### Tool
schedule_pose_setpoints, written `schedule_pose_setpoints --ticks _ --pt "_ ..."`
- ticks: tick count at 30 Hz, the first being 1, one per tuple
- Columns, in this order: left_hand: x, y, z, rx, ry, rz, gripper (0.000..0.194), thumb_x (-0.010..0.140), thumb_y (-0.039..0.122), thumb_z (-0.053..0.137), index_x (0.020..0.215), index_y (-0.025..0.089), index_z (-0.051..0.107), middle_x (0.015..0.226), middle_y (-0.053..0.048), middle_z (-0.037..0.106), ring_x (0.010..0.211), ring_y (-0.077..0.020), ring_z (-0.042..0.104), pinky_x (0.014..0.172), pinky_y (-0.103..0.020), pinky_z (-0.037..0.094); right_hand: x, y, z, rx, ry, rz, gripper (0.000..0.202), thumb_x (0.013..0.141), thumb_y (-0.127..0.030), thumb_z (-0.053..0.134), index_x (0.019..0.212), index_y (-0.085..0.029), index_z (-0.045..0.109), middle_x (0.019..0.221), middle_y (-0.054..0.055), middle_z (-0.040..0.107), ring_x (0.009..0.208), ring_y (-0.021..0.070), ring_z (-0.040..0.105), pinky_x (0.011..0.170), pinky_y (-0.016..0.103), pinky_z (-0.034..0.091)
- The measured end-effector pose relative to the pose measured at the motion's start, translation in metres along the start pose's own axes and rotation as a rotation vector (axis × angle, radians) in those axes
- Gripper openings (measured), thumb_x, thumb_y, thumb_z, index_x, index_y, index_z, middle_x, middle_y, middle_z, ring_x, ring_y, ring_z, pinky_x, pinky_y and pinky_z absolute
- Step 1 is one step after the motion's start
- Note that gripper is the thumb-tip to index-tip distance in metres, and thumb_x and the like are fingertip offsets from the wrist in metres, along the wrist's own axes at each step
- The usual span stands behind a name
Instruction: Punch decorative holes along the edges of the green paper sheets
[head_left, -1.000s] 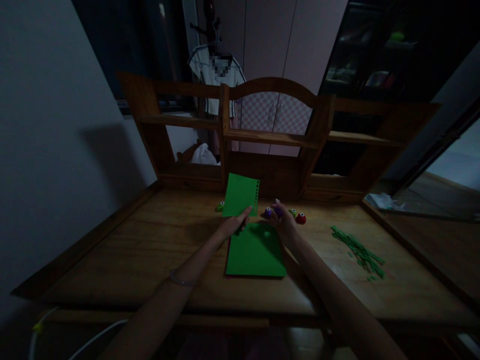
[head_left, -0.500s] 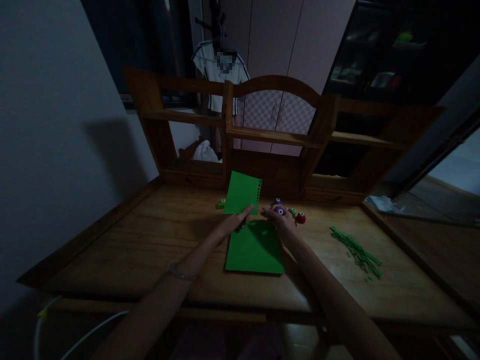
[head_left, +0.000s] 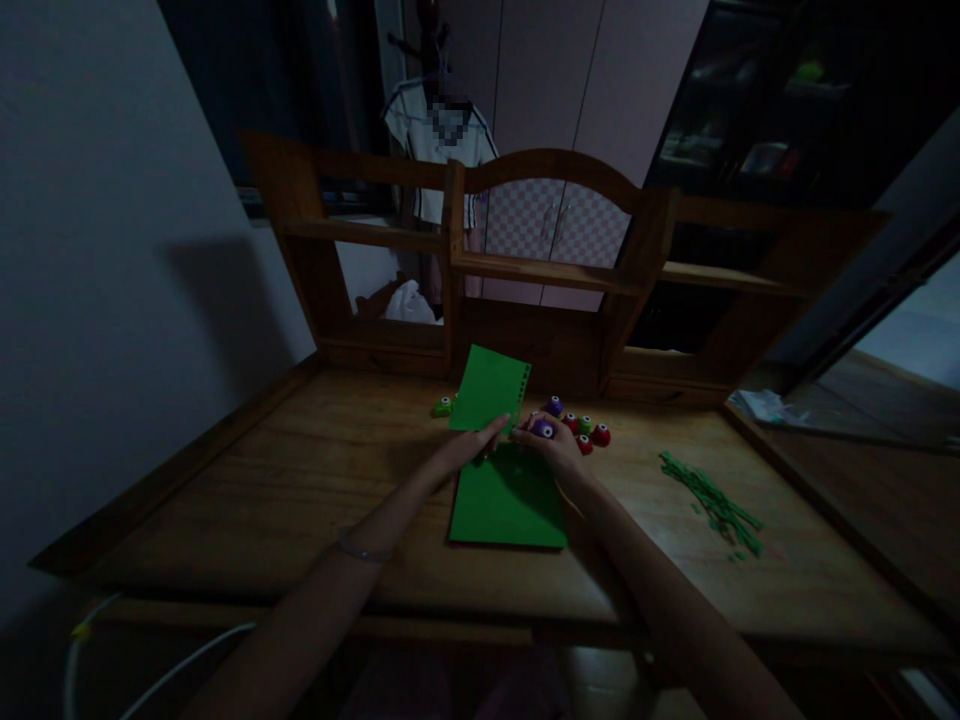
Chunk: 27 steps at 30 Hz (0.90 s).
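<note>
Head view: my left hand (head_left: 474,447) pinches the hole-edged green sheet (head_left: 489,388) near the far end of the green stack (head_left: 508,512); my right hand (head_left: 559,447) grasps a purple eyed piece (head_left: 541,429) beside the sheet's lower right corner.

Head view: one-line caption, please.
Left hand holds a hole-edged green sheet; right hand grips a purple gadget over a wooden desk.

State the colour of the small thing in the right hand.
The small thing in the right hand is purple, seen in the head view.

Green paper (head_left: 510,510), strips (head_left: 709,494) on desk (head_left: 300,490)
</note>
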<state>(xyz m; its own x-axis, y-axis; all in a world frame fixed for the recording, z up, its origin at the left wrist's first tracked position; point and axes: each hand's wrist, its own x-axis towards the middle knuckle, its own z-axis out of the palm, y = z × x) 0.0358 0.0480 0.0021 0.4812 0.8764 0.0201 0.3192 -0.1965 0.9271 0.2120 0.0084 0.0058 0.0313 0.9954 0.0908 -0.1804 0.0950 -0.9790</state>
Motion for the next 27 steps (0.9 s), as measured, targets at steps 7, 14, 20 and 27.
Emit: schedule_pose_setpoints --ticks 7,14,20,27 --pt "-0.0014 0.0026 0.0010 -0.012 0.030 -0.025 0.061 0.078 0.071 0.031 0.053 0.019 0.049 0.050 0.001 0.046 0.050 -0.0132 0.044 0.055 -0.027 0.034 0.0030 0.0032 -0.0002 0.045 -0.020 0.017 0.034 0.051 -0.027 0.083 0.069 -0.020 0.054 0.072 -0.002 0.063 0.066 0.0162 0.062 0.060 0.028 0.051" --pt "-0.0021 0.0038 -0.0017 0.013 0.002 -0.057 0.061 0.077 0.072 0.032 0.051 0.019 0.047 0.049 0.001 0.045 0.051 -0.0133 0.045 0.060 -0.027 0.036 0.0039 0.0039 -0.0021 -0.008 0.010 0.024 0.034 0.051 -0.027 0.082 0.070 -0.020 0.055 0.069 -0.003 0.062 0.059 0.0140 0.059 0.053 0.025 0.048" --pt "-0.0003 0.0025 0.0026 -0.011 0.079 -0.098 0.061 0.074 0.073 0.035 0.048 0.019 0.041 0.050 0.001 0.044 0.048 -0.0127 0.042 0.057 -0.027 0.035 0.0035 0.0053 -0.0016 0.002 0.012 0.036 0.034 0.054 -0.030 0.081 0.072 -0.021 0.055 0.069 -0.002 0.062 0.060 0.0134 0.059 0.056 0.025 0.048" --pt "0.0032 -0.0008 -0.0016 0.032 0.121 -0.162 0.064 0.074 0.076 0.028 0.047 0.020 0.041 0.047 0.001 0.042 0.051 -0.0144 0.045 0.061 -0.028 0.036 0.0062 0.0048 -0.0047 0.123 -0.038 0.253 0.035 0.069 -0.054 0.062 0.074 -0.020 0.052 0.048 -0.005 0.046 0.034 0.0080 0.037 0.030 0.019 0.026"
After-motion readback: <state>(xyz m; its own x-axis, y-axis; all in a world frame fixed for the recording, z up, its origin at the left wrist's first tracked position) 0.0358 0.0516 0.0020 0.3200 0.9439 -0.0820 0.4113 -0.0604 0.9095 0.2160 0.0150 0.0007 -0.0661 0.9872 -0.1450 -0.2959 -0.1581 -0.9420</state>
